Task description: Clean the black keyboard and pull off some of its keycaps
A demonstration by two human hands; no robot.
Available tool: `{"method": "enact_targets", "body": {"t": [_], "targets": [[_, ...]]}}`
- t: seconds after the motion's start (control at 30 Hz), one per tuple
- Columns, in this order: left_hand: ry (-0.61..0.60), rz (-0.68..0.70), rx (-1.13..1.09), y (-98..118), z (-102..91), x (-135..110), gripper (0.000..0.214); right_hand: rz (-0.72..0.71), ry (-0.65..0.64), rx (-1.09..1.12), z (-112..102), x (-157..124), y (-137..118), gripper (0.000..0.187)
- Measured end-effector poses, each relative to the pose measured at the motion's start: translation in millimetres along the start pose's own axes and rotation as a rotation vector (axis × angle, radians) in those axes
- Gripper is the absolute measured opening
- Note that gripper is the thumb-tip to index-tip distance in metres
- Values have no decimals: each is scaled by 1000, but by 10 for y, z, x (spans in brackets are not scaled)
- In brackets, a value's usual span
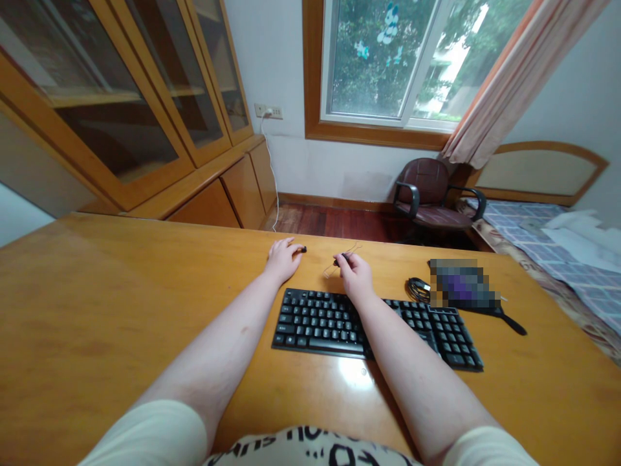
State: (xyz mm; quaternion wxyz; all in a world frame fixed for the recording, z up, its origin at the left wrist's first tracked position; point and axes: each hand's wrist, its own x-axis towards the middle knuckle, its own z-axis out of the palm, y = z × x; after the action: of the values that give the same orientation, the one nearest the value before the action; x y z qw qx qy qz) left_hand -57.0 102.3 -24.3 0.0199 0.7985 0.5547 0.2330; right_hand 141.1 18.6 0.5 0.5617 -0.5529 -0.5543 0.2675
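My left hand [282, 259] rests on the wooden desk [121, 310] just beyond a black keyboard [315, 320]. Its fingertips pinch a small black object [303, 249]. My right hand [355, 275] reaches over the keyboard's far edge, fingers closed on another small dark piece [342, 257]. A thin wire or loop [334, 265] trails from that piece. What the two small pieces are is too small to tell.
A coiled black cable [418, 288] and a blurred dark item [463, 288] lie on the desk to the right of the keyboard. Beyond the desk stand a wooden glass-door cabinet [145, 116], a brown office chair [429, 194] and a bed [557, 246].
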Motion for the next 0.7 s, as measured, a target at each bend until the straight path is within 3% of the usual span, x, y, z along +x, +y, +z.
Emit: {"method": "enact_targets", "body": {"t": [0.43,0.7], "targets": [[-19,6,37,-18,27,4,47,11,-4,4,3,3,-8,32],[2,71,5,28,0,-6,43,-3,-1,-9,4,7,0,32]]}}
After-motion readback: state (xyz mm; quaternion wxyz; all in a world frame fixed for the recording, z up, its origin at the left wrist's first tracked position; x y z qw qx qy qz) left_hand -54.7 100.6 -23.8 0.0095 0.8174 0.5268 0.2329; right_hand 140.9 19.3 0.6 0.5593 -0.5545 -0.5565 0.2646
